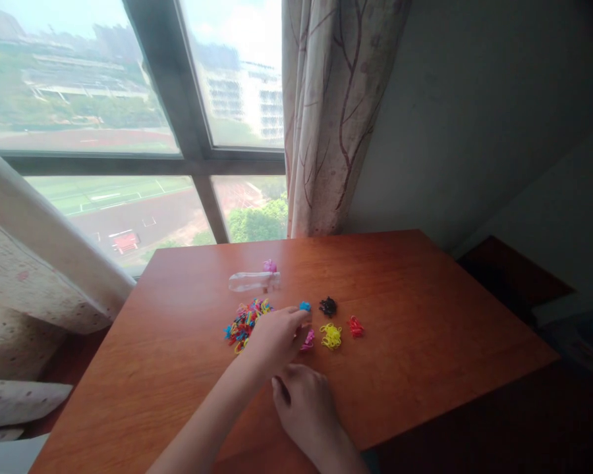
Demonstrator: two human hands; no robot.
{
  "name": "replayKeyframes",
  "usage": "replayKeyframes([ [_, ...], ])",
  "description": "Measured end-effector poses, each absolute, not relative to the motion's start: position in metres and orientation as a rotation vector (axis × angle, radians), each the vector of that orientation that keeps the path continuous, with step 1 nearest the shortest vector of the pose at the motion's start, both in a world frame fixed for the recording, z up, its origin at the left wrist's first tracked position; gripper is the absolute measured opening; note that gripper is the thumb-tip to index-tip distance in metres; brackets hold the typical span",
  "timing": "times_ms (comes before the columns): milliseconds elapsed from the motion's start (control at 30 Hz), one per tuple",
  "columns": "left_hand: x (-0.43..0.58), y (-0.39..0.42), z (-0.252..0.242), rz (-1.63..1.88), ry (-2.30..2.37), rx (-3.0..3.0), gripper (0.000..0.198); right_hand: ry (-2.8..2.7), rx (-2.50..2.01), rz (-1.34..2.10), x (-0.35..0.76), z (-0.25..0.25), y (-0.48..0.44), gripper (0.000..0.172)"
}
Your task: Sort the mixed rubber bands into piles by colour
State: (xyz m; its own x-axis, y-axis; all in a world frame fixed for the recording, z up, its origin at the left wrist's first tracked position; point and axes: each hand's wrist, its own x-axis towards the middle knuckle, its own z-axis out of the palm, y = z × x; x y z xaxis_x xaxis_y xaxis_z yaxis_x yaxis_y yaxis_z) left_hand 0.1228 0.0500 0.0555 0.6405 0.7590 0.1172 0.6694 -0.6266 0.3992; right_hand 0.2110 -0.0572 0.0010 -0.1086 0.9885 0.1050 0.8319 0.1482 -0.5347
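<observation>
Over my remote link I see a loose multicoloured heap (246, 324) of bands; right of it lie a blue cluster (305, 307), partly hidden pink cluster (308, 340), yellow loops (331, 337), black loops (328, 306), red loops (356, 327).

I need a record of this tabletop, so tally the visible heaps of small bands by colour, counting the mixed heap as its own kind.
Mixed-colour heap: 1
Blue heap: 1
Black heap: 1
Yellow heap: 1
Red heap: 1
Pink heaps: 2 (one beside the left hand, one by the clear plastic)
Total: 7
</observation>
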Motion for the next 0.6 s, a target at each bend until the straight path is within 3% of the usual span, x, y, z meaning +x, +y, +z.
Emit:
replayKeyframes([
  [367,0.002,0.003,0.018,0.92,1.531,2.152,0.024,-1.925,-1.88,0.447,0.2,0.003,-0.054,0.017],
  [600,0.005,-0.005,0.004,0.92,1.518,2.13,0.022,-1.947,-2.09,0.338,0.189,0.011,-0.038,0.021],
])
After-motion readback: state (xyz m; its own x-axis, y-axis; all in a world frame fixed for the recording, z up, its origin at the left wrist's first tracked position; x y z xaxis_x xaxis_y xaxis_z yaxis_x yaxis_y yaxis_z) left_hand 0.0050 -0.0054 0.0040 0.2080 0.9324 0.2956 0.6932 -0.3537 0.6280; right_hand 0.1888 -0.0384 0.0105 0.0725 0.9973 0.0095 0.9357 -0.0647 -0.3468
